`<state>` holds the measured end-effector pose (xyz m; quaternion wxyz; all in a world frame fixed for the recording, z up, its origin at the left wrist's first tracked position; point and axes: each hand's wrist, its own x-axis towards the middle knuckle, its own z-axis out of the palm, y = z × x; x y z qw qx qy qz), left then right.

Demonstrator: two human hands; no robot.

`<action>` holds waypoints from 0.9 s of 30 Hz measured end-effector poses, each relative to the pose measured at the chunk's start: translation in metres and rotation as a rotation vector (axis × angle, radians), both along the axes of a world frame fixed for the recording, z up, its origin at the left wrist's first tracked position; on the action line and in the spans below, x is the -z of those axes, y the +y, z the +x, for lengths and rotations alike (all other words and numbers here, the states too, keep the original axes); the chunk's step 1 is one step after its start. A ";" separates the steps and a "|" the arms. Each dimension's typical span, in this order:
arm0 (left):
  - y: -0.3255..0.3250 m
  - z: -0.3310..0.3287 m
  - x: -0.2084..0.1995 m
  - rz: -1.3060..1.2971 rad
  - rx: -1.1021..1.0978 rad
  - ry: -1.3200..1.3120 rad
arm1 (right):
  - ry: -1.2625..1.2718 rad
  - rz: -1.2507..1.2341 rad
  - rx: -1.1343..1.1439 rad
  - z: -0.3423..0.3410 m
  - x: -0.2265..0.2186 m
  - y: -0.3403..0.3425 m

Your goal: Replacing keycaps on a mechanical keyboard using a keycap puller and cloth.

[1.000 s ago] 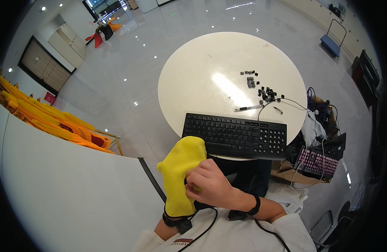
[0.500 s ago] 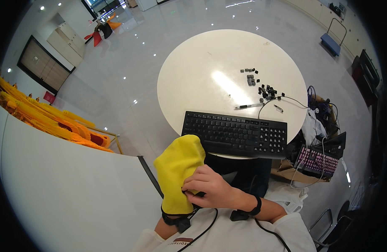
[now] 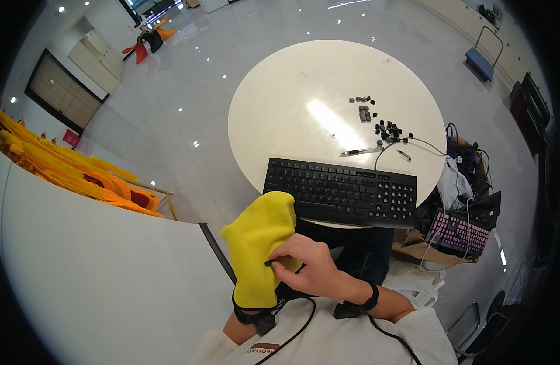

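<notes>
So, half a second earlier the right hand (image 3: pixel 310 264) had its fingers bunched low on the yellow mitt (image 3: pixel 249 234); by now the pinch had moved up a little and straightened out. Thumb and forefinger were closed on a tiny dark bit (image 3: pixel 269 263), right against the mitt. More of it showed, so I'd guess that bit was what was being worked on, and it was still in hand. The keyboard (image 3: pixel 328 188) sat near the table (image 3: pixel 280 97) edge, number-pad keys off, with loose keycaps (image 3: pixel 386 131) beyond it.

Left hand was buried in the mitt, so can't tell how its fingers stood or whether they held anything. Couldn't make out if the bit was a keycap either: too small, half covered by fingertips.
</notes>
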<state>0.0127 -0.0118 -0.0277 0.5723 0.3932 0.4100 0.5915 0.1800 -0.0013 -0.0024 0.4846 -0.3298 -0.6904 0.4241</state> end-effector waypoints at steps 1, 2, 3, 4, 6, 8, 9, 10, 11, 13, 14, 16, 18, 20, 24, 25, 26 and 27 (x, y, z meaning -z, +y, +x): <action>0.000 0.002 -0.003 0.016 0.012 -0.017 | 0.005 -0.059 0.017 0.000 -0.002 -0.001; -0.001 0.001 -0.003 0.015 0.013 -0.018 | 0.010 -0.117 0.033 0.000 -0.002 -0.002; -0.002 0.001 -0.002 -0.042 0.056 -0.090 | 0.010 -0.119 0.034 0.001 -0.002 -0.001; -0.004 0.001 -0.001 -0.099 0.100 -0.162 | 0.007 -0.111 0.030 0.001 -0.001 -0.001; -0.006 0.000 0.002 -0.070 0.099 -0.135 | 0.004 -0.104 0.022 0.002 0.001 0.000; -0.006 0.001 0.009 -0.013 0.104 -0.082 | -0.054 -0.047 -0.034 0.005 0.003 0.002; -0.006 0.001 0.013 0.016 0.107 -0.055 | -0.054 -0.048 -0.035 0.007 0.003 0.003; -0.005 0.000 0.016 0.045 0.110 -0.029 | -0.070 0.007 -0.043 0.008 0.003 0.003; -0.004 0.000 0.020 0.045 0.111 -0.029 | -0.086 0.063 -0.051 0.009 0.002 0.003; -0.001 -0.002 0.027 0.123 0.121 0.166 | -0.113 0.122 -0.037 0.009 0.004 0.003; -0.002 -0.002 0.028 0.123 0.119 0.190 | -0.140 0.181 -0.024 0.008 0.005 0.003; -0.002 -0.001 0.027 0.110 0.121 0.166 | -0.157 0.251 -0.017 0.008 0.004 0.006; -0.003 0.001 0.026 0.090 0.125 0.119 | -0.174 0.320 -0.010 0.008 0.006 0.007; -0.003 0.002 0.026 0.070 0.130 0.062 | -0.157 0.423 -0.013 0.007 0.016 0.007; -0.004 0.004 0.027 0.036 0.133 -0.082 | -0.176 0.499 0.007 0.010 0.018 0.009; -0.004 0.005 0.028 0.028 0.133 -0.127 | -0.179 0.504 0.002 0.010 0.016 0.009; -0.004 0.005 0.029 0.019 0.132 -0.177 | -0.181 0.509 -0.003 0.010 0.015 0.010; -0.004 0.006 0.031 0.013 0.133 -0.237 | -0.181 0.508 -0.003 0.010 0.015 0.011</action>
